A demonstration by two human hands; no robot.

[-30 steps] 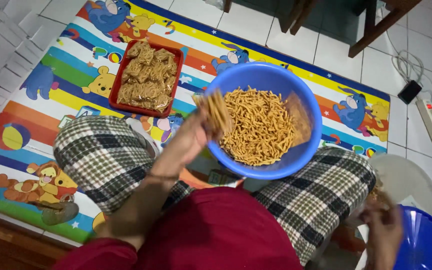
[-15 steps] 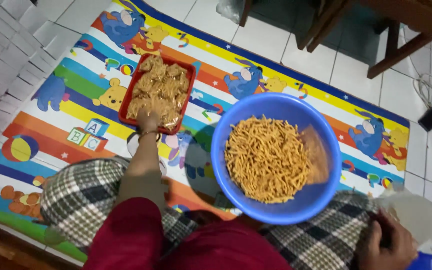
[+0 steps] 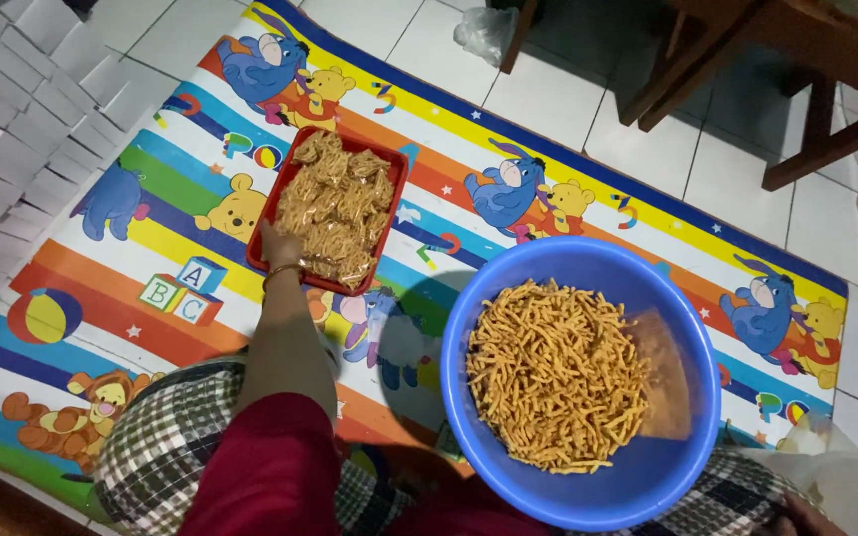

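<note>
Mostly hidden: your right hand (image 3: pixel 796 514) sitting cut off, grip untellable; left hand (image 3: pixel 280 244) touching red tray (image 3: pixel 262 234), fingers' spread unclear.

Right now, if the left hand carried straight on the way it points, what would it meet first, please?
The left hand points up the mat at the red tray; it would likely meet the packed snack bags first, and may already touch them.

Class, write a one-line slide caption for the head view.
Left hand reaches the red tray of packed snacks beside a blue basin.

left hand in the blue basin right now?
No, the left hand rests at the near edge of the red tray of packed snacks, apart from the blue basin.
</note>
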